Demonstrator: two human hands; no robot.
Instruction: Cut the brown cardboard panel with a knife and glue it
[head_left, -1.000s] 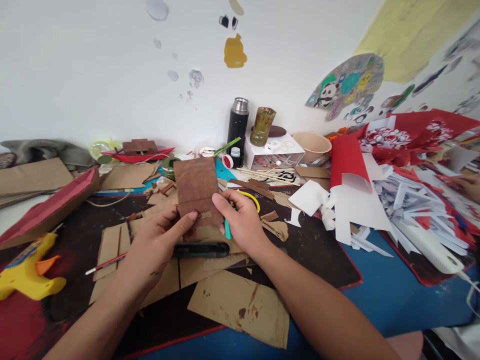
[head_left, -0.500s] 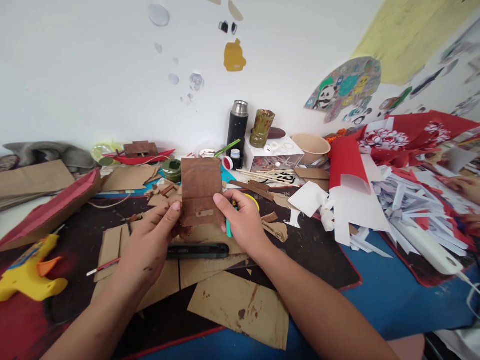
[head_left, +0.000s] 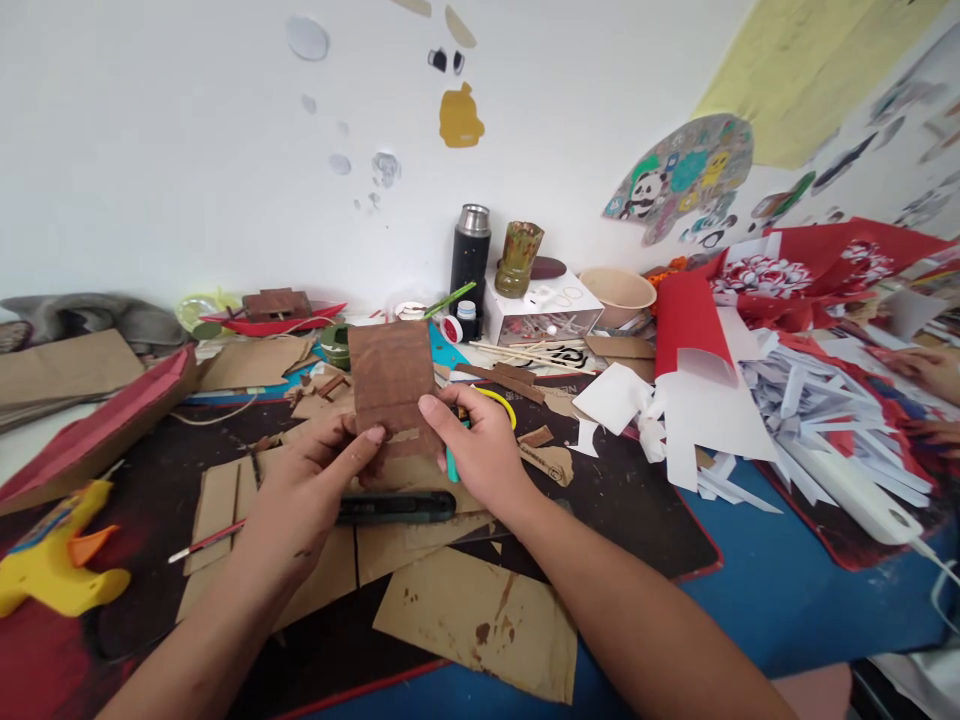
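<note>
cardboard piece [head_left: 390, 385] above knife [head_left: 396, 507], glue gun [head_left: 56, 560] far left

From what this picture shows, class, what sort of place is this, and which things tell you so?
Most likely a craft room or art classroom: a yellow glue gun lies on the table, cardboard scraps and cut paper are scattered about, and stickers dot the wall.

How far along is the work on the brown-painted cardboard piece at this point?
Looks done: the brown cardboard piece is cut out and painted on the side shown. In hand: left hand and right hand pinch its lower edge, holding it upright. Left: unpainted cardboard pieces lie on the mat.
</note>
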